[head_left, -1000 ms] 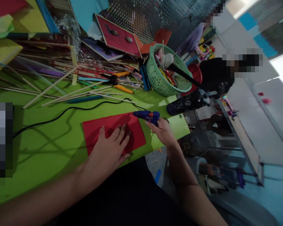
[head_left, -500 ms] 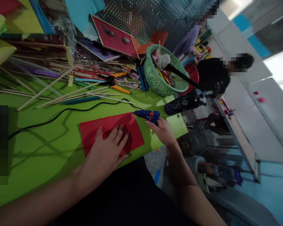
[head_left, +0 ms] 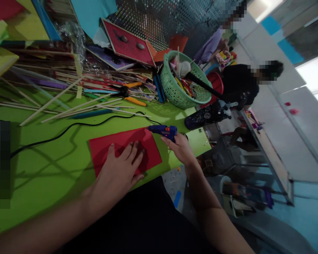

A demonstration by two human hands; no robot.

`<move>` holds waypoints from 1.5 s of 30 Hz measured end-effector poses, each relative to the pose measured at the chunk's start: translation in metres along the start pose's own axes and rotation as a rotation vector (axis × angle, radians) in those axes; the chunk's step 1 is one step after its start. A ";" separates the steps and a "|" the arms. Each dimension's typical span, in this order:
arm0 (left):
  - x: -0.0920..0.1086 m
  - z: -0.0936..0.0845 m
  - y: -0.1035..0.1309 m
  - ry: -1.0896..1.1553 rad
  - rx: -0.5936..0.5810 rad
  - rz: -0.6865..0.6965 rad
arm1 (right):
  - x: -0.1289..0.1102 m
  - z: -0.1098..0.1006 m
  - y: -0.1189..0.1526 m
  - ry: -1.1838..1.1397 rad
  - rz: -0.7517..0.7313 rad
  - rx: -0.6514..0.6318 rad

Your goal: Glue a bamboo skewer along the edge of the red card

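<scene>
A flat red sheet (head_left: 100, 148) lies on the green tabletop (head_left: 55, 151) in front of me. My left hand (head_left: 120, 165) rests palm down on it, fingers spread. In my right hand (head_left: 181, 146) is a blue hot glue gun (head_left: 163, 130), gripped by its handle. The nozzle sits at the sheet's far edge, near its far right corner; whether it touches the paper I cannot tell. A small red light glows on the gun's side. Behind the sheet a black cord (head_left: 76, 124) runs across the table.
Thin wooden sticks (head_left: 69, 106) and orange-handled pliers (head_left: 125, 92) lie behind the sheet. A green basket (head_left: 175, 88) of tools and a dark bottle (head_left: 204, 116) stand at the back right. A red board (head_left: 129, 42) leans behind them. A person in black (head_left: 238, 84) is farther off.
The glue gun in my right hand has shifted slightly left along the red sheet's far edge. My left hand stays in place on the sheet.
</scene>
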State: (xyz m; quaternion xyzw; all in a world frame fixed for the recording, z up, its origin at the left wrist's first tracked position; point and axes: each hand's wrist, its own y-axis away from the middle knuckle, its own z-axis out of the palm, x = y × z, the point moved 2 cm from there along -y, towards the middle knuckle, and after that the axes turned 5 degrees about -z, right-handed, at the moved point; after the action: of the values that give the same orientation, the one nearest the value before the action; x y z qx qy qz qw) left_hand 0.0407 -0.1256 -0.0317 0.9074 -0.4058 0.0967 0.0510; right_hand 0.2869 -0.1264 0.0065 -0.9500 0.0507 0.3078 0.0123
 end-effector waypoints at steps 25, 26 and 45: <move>0.000 -0.002 0.000 -0.020 0.000 0.006 | 0.012 -0.006 0.000 -0.096 0.098 0.071; 0.000 -0.003 0.000 -0.019 -0.002 0.001 | 0.012 -0.007 0.001 -0.147 0.115 0.077; -0.001 -0.012 0.000 -0.037 0.001 -0.017 | 0.057 -0.016 -0.083 -0.519 0.257 0.165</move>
State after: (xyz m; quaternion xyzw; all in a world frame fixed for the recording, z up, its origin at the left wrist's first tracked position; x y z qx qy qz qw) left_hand 0.0383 -0.1229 -0.0204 0.9125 -0.3988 0.0795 0.0436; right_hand 0.3508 -0.0494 -0.0140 -0.8213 0.1905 0.5341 0.0628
